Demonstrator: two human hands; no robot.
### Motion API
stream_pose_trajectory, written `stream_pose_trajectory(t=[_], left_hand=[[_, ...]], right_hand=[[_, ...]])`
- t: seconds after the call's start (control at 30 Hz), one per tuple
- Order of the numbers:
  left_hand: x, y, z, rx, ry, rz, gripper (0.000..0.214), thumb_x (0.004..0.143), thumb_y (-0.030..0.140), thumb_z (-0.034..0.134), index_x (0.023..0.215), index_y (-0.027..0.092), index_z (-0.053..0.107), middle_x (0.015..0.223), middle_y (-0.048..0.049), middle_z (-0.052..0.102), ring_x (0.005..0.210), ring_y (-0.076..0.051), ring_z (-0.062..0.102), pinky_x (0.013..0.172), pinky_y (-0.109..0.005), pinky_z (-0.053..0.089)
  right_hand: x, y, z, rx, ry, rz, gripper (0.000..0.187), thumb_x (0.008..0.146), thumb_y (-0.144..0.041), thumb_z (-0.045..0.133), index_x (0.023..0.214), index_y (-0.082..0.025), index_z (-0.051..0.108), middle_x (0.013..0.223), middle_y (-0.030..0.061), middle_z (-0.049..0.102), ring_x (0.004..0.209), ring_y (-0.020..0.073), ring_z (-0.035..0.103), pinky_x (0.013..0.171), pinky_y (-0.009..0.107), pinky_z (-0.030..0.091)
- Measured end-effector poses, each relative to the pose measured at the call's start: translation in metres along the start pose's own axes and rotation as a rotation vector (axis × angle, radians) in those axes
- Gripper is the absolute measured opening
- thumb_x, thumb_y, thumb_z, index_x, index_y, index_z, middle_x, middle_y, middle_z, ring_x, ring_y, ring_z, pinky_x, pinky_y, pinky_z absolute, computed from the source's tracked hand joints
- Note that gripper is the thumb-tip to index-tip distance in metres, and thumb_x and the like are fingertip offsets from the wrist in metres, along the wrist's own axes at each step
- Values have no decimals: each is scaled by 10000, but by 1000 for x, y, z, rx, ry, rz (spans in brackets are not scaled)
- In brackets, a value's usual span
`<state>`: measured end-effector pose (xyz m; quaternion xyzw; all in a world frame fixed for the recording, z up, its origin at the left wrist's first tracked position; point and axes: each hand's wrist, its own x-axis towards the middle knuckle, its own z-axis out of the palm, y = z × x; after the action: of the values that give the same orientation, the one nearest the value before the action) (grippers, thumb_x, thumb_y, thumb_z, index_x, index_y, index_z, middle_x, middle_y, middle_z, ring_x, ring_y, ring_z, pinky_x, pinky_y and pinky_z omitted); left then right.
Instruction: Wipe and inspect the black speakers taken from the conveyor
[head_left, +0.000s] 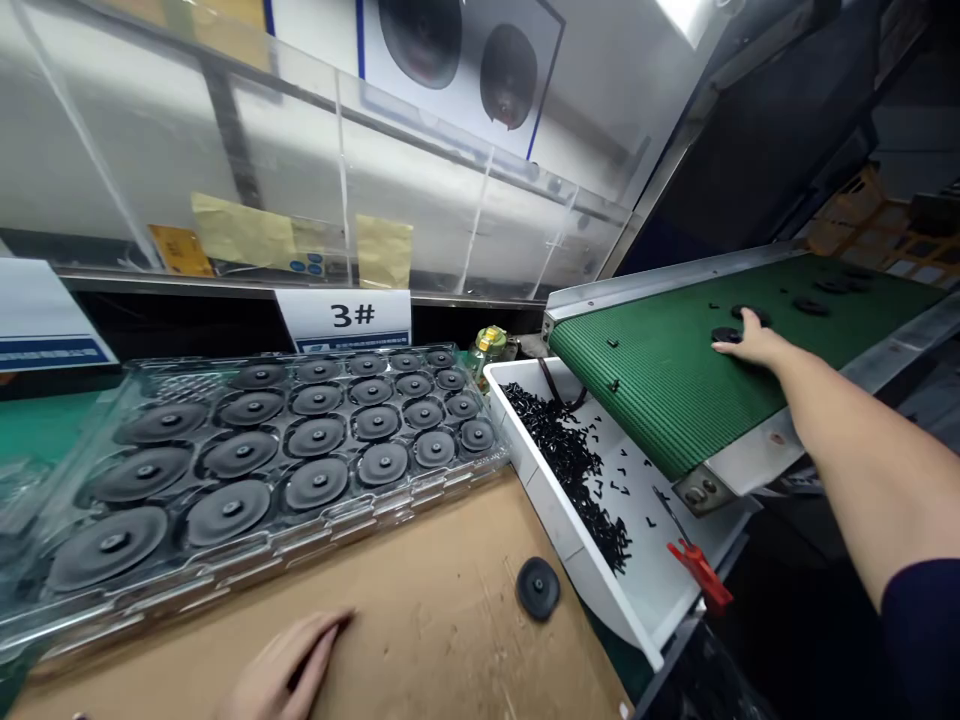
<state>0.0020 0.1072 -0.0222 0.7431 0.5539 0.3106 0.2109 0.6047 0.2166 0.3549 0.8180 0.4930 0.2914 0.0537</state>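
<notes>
My right hand (748, 342) reaches out over the green conveyor belt (660, 370), fingers spread flat beside two black rubber discs (726, 334) lying on it. My left hand (281, 668) rests flat on the brown cardboard sheet (420, 600) near the front edge, fingers stretched out and holding nothing. A single black disc (538, 588) lies on the cardboard to the right of that hand. Behind it stands a clear plastic tray (247, 450) whose pockets hold several black discs in rows.
A white bin (600, 570) of small black scraps sits between cardboard and belt, with red-handled cutters (697, 570) on its edge. More discs (821, 295) ride farther up the belt. A "3#" sign (351, 316) and clear acrylic panels stand behind. A small jar (489, 345) sits by the tray.
</notes>
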Motion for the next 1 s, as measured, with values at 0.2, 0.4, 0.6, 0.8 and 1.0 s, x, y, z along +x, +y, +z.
stream_pose_trajectory(t=[0.2, 0.4, 0.6, 0.8, 1.0], left_hand=[[5, 33, -16, -221, 11, -162, 271, 800, 405, 537, 969, 240, 671, 966, -38, 726, 934, -251, 665, 883, -393, 514], [-44, 113, -26, -561, 27, -373, 335, 870, 399, 465, 1123, 222, 595, 1088, -71, 676, 844, -193, 668, 789, -328, 550], [-146, 176, -1, -1389, -33, -483, 638, 671, 478, 713, 1259, 348, 504, 1405, -104, 438, 1190, -329, 510, 952, -448, 461], [-180, 184, -13, -1483, 141, -683, 651, 574, 425, 795, 1177, 321, 574, 1347, -77, 498, 1282, -298, 411, 1051, -386, 363], [-183, 186, -35, -1632, 201, -808, 744, 526, 438, 820, 1202, 312, 534, 1369, -82, 467, 1094, -286, 576, 821, -313, 532]], right_hand=[[4, -29, -34, 195, 192, 138, 804, 855, -577, 421, 1386, 0, 244, 1256, 315, 373, 1226, 261, 373, 847, 354, 319], [-145, -113, -86, 655, 134, -780, 634, 782, -438, 643, 1327, -192, 432, 1255, 117, 499, 1186, 226, 444, 1001, 325, 334], [-362, -191, -53, 1064, -414, -1260, 763, 671, -543, 708, 1310, -235, 428, 1165, 95, 578, 1101, 271, 522, 969, 422, 428], [-447, -243, -45, 1401, -533, -1104, 732, 705, -519, 697, 1313, -213, 425, 1180, 110, 564, 1150, 269, 489, 992, 436, 403], [-462, -256, -61, 1398, -583, -1191, 778, 710, -576, 664, 1342, -216, 387, 1195, 112, 555, 1181, 288, 449, 1005, 479, 365]])
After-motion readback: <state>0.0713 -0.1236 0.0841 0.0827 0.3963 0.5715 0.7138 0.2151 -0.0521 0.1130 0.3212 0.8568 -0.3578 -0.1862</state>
